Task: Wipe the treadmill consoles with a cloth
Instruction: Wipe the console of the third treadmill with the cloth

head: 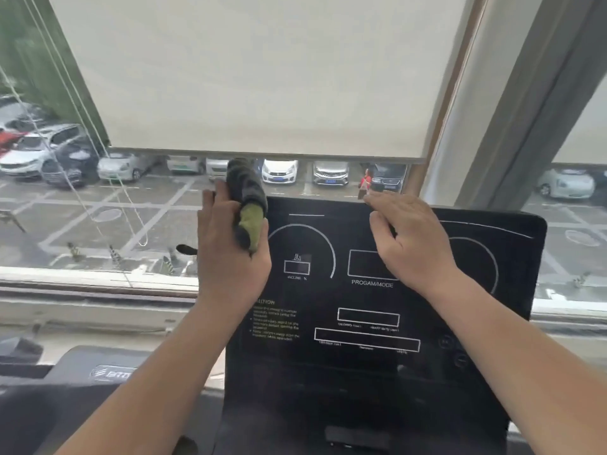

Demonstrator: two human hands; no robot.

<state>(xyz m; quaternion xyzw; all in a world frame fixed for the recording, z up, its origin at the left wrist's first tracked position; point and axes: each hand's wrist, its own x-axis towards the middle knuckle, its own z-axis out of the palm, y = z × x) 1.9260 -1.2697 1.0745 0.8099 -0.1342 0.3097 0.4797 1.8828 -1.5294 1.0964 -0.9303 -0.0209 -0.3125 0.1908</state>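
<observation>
A black treadmill console (368,323) with white dial outlines and display boxes fills the lower middle. My left hand (226,257) is at the console's upper left corner, shut on a rolled dark grey and olive green cloth (246,198) that sticks up past the console's top edge. My right hand (410,238) rests on the upper middle of the console face, fingers curled loosely with the fingertips near the top edge, and holds nothing.
A window right behind the console has a cream roller blind (262,77) pulled most of the way down, with pull cords (108,188) hanging at left. A sill (98,284) runs below it. A second treadmill's dark hood (98,372) sits at lower left.
</observation>
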